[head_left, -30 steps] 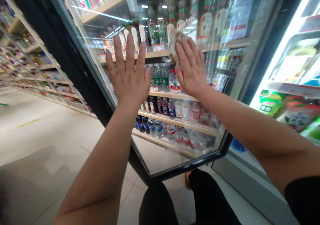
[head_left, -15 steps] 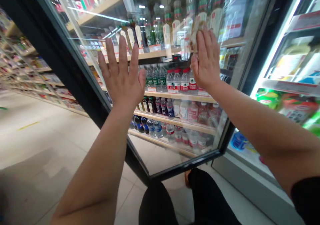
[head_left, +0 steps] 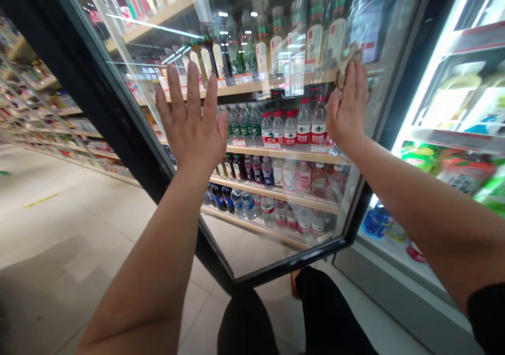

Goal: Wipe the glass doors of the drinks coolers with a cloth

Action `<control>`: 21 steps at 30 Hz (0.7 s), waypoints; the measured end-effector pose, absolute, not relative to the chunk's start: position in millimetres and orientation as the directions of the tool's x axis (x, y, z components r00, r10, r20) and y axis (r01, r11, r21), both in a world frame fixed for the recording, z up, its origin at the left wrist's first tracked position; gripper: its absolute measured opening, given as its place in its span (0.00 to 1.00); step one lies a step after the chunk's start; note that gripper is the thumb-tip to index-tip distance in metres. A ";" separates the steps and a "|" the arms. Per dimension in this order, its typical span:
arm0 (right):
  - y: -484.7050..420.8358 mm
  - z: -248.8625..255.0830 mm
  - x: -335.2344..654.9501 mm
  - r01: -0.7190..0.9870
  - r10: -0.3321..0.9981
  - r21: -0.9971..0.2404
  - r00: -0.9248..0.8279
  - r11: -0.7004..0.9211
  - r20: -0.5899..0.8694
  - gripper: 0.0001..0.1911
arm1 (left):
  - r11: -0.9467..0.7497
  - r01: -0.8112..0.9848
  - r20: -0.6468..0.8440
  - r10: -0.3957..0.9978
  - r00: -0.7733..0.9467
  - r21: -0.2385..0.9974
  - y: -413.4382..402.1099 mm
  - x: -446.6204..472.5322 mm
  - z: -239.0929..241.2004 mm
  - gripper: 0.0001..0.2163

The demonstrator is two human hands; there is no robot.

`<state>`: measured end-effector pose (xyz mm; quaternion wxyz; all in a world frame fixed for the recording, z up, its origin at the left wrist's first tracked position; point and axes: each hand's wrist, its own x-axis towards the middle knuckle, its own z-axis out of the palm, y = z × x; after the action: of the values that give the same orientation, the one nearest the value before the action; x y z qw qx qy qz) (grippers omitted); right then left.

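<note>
"Watching from here, I want the writing first. What can you read?"

"Not much for certain. Through the glass [head_left: 268,250], I see red-capped bottles [head_left: 304,112] whose labels [head_left: 303,135] are red and white, with Chinese characters and a dark green mark. They're too small for me to spell out. Lower down, dark bottles [head_left: 221,199] have blue labels. In the lit cooler [head_left: 465,138] on the right, a red pack [head_left: 467,170] has more characters, blurred on my feed."

"And the cloth [head_left: 345,66]?"

"Pale, greyish beige, with brownish patches; crumpled and soft at the edge. Only part of it shows."

"Where is it against the grip?"

"Under the right hand [head_left: 349,108], between the fingers and the glass, near the right side of the door's black frame [head_left: 84,76]. It pokes out left of the index finger and just past the tips. That hand has hold of it, fingers straight and together, thumb close in. How firmly, I can't tell."

"The left hand [head_left: 192,126]?"

"Spread wide, palm to the glass, holding nothing, well apart from the cloth."
</note>
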<state>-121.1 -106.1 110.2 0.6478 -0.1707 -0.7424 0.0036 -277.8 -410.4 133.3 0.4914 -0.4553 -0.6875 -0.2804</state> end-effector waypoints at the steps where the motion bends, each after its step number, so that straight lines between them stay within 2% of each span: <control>1: -103.3 116.1 -119.4 0.256 0.268 -0.236 -0.098 0.938 0.959 0.35 | 0.424 0.904 0.933 0.344 -0.109 -0.050 -410.3 -277.2 133.4 0.32; 5: -89.0 115.9 -113.7 0.250 0.322 -0.297 -0.064 0.921 0.945 0.38 | 0.470 0.880 0.928 0.352 -0.124 -0.061 -409.8 -275.3 134.4 0.32; 8: -77.9 77.7 -106.2 0.245 0.398 -0.379 -0.028 0.892 0.917 0.39 | 0.495 0.865 0.925 0.360 -0.120 -0.081 -409.5 -275.1 134.6 0.32; 12: -59.5 35.6 -92.8 0.268 0.454 -0.430 -0.033 0.862 0.890 0.42 | 0.445 0.895 0.928 0.343 -0.149 -0.020 -409.2 -274.6 134.3 0.33; 17: -29.1 63.6 -86.0 0.263 0.497 -0.479 -0.001 0.837 0.868 0.43 | 0.498 0.865 0.920 0.365 -0.144 -0.062 -409.4 -276.2 134.2 0.33; 21: -20.4 61.5 -87.5 0.190 0.497 -0.497 0.052 0.847 0.866 0.44 | 0.420 0.907 0.931 0.347 -0.117 -0.043 -409.5 -276.8 134.0 0.33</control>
<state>-87.5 -20.4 61.5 0.6798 -0.2527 -0.6792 0.1129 -276.8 -409.5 134.0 0.4846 -0.4548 -0.6892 -0.2887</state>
